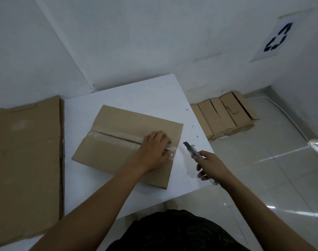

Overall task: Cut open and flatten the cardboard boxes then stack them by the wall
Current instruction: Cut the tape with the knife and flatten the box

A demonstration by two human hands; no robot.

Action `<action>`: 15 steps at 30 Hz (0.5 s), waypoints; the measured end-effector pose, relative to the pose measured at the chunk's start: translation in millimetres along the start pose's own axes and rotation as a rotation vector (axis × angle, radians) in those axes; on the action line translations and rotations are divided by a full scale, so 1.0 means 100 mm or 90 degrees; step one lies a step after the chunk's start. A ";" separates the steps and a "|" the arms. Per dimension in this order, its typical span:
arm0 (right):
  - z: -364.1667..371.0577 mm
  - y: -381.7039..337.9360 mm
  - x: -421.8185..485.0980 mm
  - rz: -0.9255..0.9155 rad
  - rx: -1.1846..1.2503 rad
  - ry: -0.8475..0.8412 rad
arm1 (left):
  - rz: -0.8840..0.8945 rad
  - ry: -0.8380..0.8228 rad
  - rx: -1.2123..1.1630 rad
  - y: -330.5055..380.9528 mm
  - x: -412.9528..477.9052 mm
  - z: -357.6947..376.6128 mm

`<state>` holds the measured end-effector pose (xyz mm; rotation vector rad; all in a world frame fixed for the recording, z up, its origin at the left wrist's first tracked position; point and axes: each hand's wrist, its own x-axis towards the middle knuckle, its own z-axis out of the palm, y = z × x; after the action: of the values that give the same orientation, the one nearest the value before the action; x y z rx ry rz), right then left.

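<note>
left hand (155, 151) hides seam end on box (118, 122); right hand (211, 164) grips knife (191, 148).

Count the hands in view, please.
2. The left hand rests on the taped box on the table; the right hand grips a utility knife just beside it.

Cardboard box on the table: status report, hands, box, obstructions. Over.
Left hand rests on cardboard box, over the taped seam. Right hand grips utility knife, blade out, off the box. Box not yet flattened. Left hand covers seam's near end.
</note>
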<state>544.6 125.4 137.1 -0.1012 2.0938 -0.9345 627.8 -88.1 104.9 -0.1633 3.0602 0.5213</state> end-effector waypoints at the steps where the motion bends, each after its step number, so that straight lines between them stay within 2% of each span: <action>1: 0.04 0.02 0.00 0.020 0.047 -0.002 | -0.046 -0.059 0.018 0.05 0.07 0.01; 3: 0.11 0.06 0.02 0.057 0.096 -0.003 | -0.160 -0.170 0.018 0.13 0.21 0.03; 5: 0.16 0.09 0.06 0.070 0.108 -0.012 | -0.231 -0.212 0.012 0.15 0.31 0.06; 10: 0.20 0.09 0.12 0.045 0.150 -0.034 | -0.362 -0.176 -0.050 0.11 0.38 -0.01; 15: 0.26 0.04 0.20 0.048 0.175 -0.034 | -0.413 -0.143 -0.015 0.14 0.59 -0.13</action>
<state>551.2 105.2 111.4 0.0930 1.8884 -1.1505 567.7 -85.1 118.8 -0.9747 2.5657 0.4805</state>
